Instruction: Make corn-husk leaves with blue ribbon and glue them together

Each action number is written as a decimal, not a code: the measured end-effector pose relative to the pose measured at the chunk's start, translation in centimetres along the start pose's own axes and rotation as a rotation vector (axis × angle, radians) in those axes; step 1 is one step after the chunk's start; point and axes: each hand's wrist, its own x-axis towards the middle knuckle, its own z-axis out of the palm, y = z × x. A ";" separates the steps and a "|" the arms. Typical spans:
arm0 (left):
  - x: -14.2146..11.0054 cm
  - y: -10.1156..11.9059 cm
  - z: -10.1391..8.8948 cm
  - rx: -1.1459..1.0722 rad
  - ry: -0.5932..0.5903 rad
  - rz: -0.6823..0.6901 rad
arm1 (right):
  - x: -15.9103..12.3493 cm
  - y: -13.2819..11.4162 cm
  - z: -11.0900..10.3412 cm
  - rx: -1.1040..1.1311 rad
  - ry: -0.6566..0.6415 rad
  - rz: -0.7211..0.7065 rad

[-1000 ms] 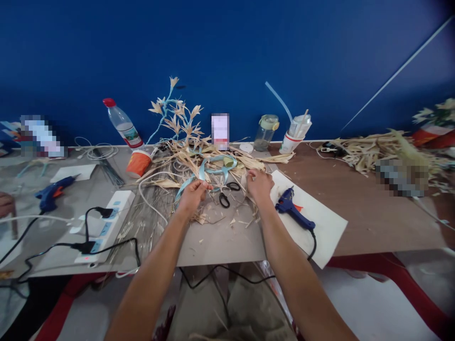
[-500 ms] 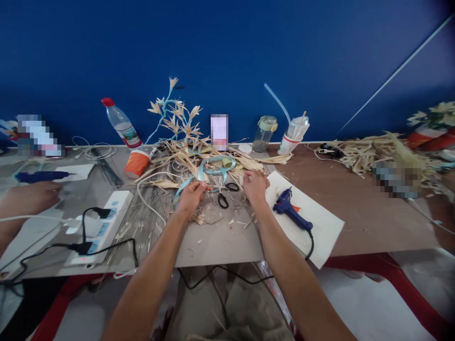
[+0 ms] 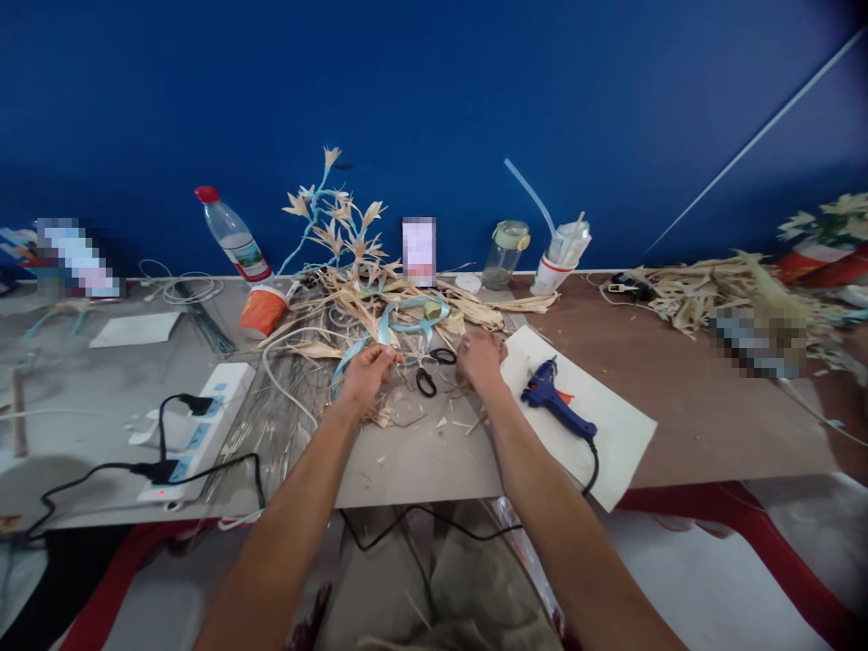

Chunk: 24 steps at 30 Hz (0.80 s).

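My left hand [image 3: 370, 375] is closed in a pinch; whatever small thing its fingertips may hold is too small to name. Light-blue ribbon [image 3: 384, 327] loops just behind that hand. Black-handled scissors [image 3: 427, 383] lie between my hands. To their right, my right hand [image 3: 480, 357] rests low over the table with its fingers curled in, hiding what they may hold. Dry husk strips [image 3: 467, 312] are heaped beyond both hands. Blue-wrapped stems with pale husk flowers [image 3: 329, 238] rise behind the heap.
A blue glue gun [image 3: 560, 402] lies on white paper [image 3: 620, 443] at the right. On the left are a power strip [image 3: 203, 434], an orange paper cup [image 3: 262, 311] and a tilted bottle [image 3: 234, 237]. A phone [image 3: 419, 253], a jar [image 3: 505, 256] and a white cup [image 3: 556, 271] stand along the wall.
My right hand has shifted slightly left, towards the scissors. My left hand stays in place. At the far left, another person's hand and a blue glue gun have gone out of view.
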 end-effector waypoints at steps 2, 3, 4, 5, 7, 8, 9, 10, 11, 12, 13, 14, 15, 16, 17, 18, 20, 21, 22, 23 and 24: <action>-0.1 0.1 0.0 -0.005 0.004 -0.001 | 0.4 0.3 -0.7 0.212 0.163 0.104; -0.1 0.2 0.1 -0.005 0.009 -0.003 | 0.6 0.4 -1.0 0.354 0.256 0.148; -0.2 0.3 0.1 -0.005 0.013 -0.005 | 0.7 0.5 -1.3 0.503 0.329 0.173; -0.3 0.5 0.2 -0.011 0.012 -0.009 | 0.8 0.5 -1.6 0.643 0.364 0.184; -0.5 0.8 0.4 -0.042 0.001 -0.017 | 0.7 0.1 -1.9 0.885 0.338 0.189; -0.6 1.0 0.4 -0.068 -0.007 -0.023 | 0.6 -0.2 -2.0 0.977 0.302 0.174; -0.7 1.2 0.5 -0.095 -0.014 -0.029 | 0.4 -0.5 -2.2 1.049 0.272 0.145; -0.8 1.3 0.6 -0.121 -0.017 -0.033 | 0.2 -0.9 -2.4 1.103 0.256 0.105; -0.8 1.4 0.7 -0.147 -0.018 -0.032 | 0.0 -1.2 -2.7 1.146 0.255 0.058; -0.9 1.6 0.7 -0.173 -0.019 -0.028 | -0.2 -1.6 -3.1 1.185 0.262 0.010; -0.9 1.7 0.7 -0.201 -0.020 -0.022 | -0.4 -1.9 -3.4 1.222 0.266 -0.038; -0.9 1.7 0.7 -0.229 -0.021 -0.014 | -0.7 -2.2 -3.8 1.254 0.262 -0.080; -0.9 1.8 0.7 -0.255 -0.023 -0.006 | -0.9 -2.5 -4.2 1.276 0.245 -0.113; -0.9 1.9 0.7 -0.276 -0.030 0.002 | -1.2 -2.8 -4.4 1.282 0.209 -0.135; -0.9 2.0 0.7 -0.292 -0.035 0.012 | -1.6 -3.1 -4.5 1.269 0.148 -0.147; -0.9 2.0 0.8 -0.303 -0.042 0.023 | -1.9 -3.5 -4.5 1.237 0.072 -0.153; -0.9 2.1 0.8 -0.320 -0.027 0.055 | -2.7 -4.3 -3.8 1.137 -0.072 -0.174; -0.9 2.1 0.8 -0.323 -0.013 0.061 | -3.1 -4.7 -3.3 1.083 -0.120 -0.196; -0.9 2.1 0.8 -0.318 0.007 0.066 | -3.5 -5.1 -2.7 1.037 -0.153 -0.227; -0.8 2.0 0.7 -0.308 0.021 0.074 | -3.9 -5.4 -2.2 1.002 -0.177 -0.256; -0.8 2.0 0.7 -0.299 0.039 0.079 | -4.3 -5.7 -1.6 0.975 -0.197 -0.280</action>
